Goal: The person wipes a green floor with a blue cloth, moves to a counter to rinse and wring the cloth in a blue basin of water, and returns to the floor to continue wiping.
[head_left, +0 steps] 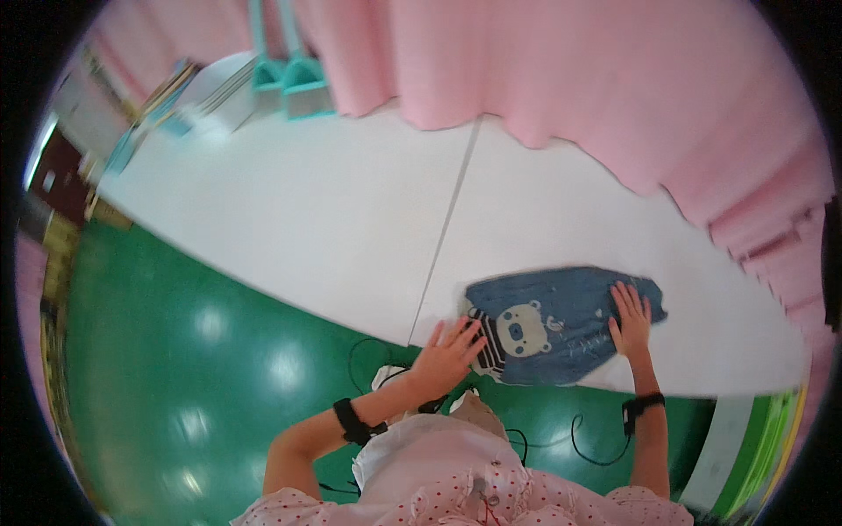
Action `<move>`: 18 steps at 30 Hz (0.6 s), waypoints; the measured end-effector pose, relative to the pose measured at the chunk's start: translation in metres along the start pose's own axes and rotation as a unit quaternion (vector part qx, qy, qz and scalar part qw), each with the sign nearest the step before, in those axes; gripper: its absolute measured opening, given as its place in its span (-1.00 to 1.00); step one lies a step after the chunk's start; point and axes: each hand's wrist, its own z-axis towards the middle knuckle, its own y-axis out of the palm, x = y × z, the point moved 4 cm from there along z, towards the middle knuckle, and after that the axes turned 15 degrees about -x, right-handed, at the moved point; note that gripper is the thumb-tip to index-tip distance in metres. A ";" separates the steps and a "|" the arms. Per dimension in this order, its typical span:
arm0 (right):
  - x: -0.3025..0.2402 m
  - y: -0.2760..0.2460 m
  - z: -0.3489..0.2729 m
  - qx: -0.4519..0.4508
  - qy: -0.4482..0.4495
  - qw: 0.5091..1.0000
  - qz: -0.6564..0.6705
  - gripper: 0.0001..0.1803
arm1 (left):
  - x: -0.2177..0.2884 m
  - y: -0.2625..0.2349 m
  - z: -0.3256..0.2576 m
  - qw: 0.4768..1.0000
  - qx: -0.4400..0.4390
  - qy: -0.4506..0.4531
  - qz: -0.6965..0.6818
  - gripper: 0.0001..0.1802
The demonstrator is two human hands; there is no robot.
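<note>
A blue garment [566, 302] with a pale bear print and a black-and-white striped part lies flat, seemingly folded, near the table's front edge. My left hand [445, 358] is at its left end by the stripes, fingers stretched out and apart, the fingertips touching or just over the cloth. On the garment's right end rests my right hand [631, 323], open and flat with its fingers spread. Neither hand grips the cloth visibly. The garment's underside is hidden.
The white table [351, 210] has a dark seam across it. At the far left stand a white bin [219, 92] with flat items and two turquoise dustpan-like tools [304, 88]. A pink curtain [561, 70] hangs along the back. Dark cables [605, 456] lie on the green floor [202, 351].
</note>
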 end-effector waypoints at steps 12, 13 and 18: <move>-0.013 0.038 0.050 -0.212 0.146 0.958 0.123 -0.24 | 0.013 -0.007 -0.011 0.975 0.159 -0.001 -0.152 -0.59; -0.066 0.017 0.055 -0.174 0.071 0.965 0.180 -0.23 | 0.014 -0.005 -0.019 0.975 0.158 -0.004 -0.155 -0.59; -0.231 -0.022 0.079 -0.188 -0.138 0.956 0.178 -0.05 | -0.002 0.002 -0.028 0.988 0.132 0.004 -0.078 -0.65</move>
